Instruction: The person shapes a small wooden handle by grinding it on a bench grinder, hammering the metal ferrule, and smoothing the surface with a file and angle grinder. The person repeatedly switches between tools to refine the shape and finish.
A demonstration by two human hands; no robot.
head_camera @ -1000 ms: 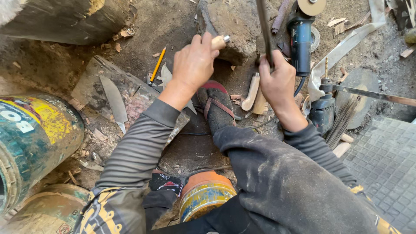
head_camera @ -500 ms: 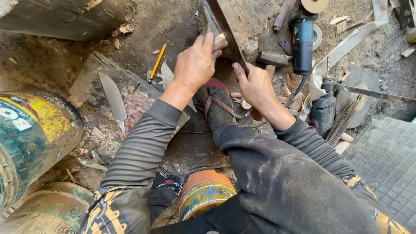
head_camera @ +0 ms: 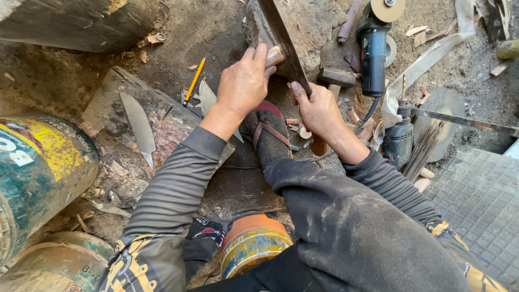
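My left hand (head_camera: 246, 81) grips a small pale wooden block (head_camera: 274, 55) and presses it against a long dark metal blade (head_camera: 284, 43). My right hand (head_camera: 318, 108) holds the lower end of that blade, fingers curled over its edge. The blade leans up and away against a rough stone block (head_camera: 319, 24). Just below both hands sits my sandalled foot (head_camera: 270, 138) on the dirt.
An angle grinder (head_camera: 374, 51), a hammer (head_camera: 335, 78) and a drill (head_camera: 399, 138) lie to the right. A knife blank (head_camera: 138, 127) rests on a slab at left, near a yellow pencil (head_camera: 193, 81). Painted drums (head_camera: 38, 173) stand at left; a tin (head_camera: 251, 246) sits below.
My right hand brought the blade leftward from near the grinder to the wooden block in my left hand, then slid down to the blade's lower end. The left hand barely moved.
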